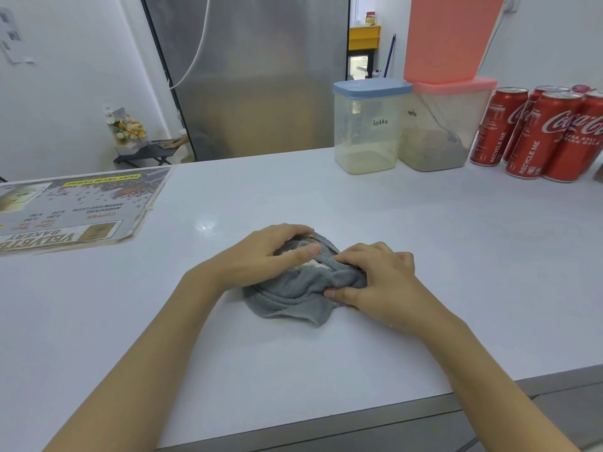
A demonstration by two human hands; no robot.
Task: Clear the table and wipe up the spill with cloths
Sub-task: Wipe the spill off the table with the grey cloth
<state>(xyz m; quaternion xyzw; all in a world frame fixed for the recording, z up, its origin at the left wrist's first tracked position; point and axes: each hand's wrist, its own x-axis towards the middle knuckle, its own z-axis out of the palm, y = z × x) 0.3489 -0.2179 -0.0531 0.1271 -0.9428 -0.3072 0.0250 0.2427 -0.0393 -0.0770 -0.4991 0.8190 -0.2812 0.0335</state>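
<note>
A grey cloth (293, 293) lies bunched up in the middle of the white table (359, 210). My left hand (264, 256) presses on its left and far side, fingers curled over the folds. Its right side is pinched by my right hand (375, 278), thumb under a fold. A small pale patch (310, 264) shows in the cloth between my hands; I cannot tell what it is. A faint pale smear (280, 321) edges the cloth at its near side.
A laminated menu sheet (75, 210) lies at the left. At the back right stand a blue-lidded "latte" container (368, 125), a pink-lidded container of brown powder (440, 125) and several red cola cans (538, 132). The table's near edge (326, 429) runs below my arms.
</note>
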